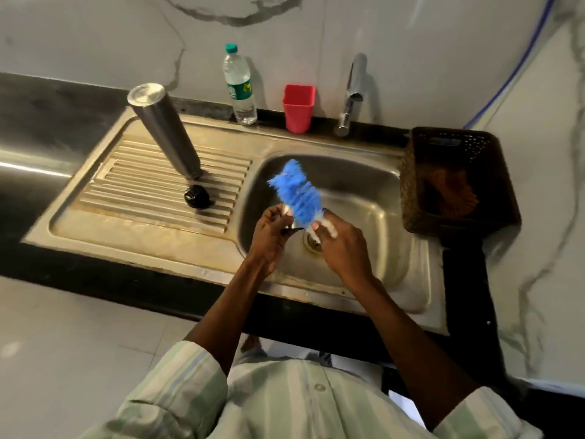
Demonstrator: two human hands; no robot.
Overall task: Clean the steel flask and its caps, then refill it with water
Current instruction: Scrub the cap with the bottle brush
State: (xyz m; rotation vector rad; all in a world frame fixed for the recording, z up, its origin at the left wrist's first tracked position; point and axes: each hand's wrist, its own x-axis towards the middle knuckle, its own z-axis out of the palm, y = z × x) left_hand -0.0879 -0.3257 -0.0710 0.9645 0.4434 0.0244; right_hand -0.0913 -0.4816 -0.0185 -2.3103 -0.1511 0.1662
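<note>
Over the steel basin (364,198) we see the right hand (342,245) gripping a fluffy blue brush (297,194), while the left hand (272,236) pinches a small steel cap (292,228). The smooth cylindrical flask (164,128) stands inverted on the ribbed drainboard (133,191), a black cap (197,196) just beside it. A woven basket (456,182) sits right of the basin.
</note>
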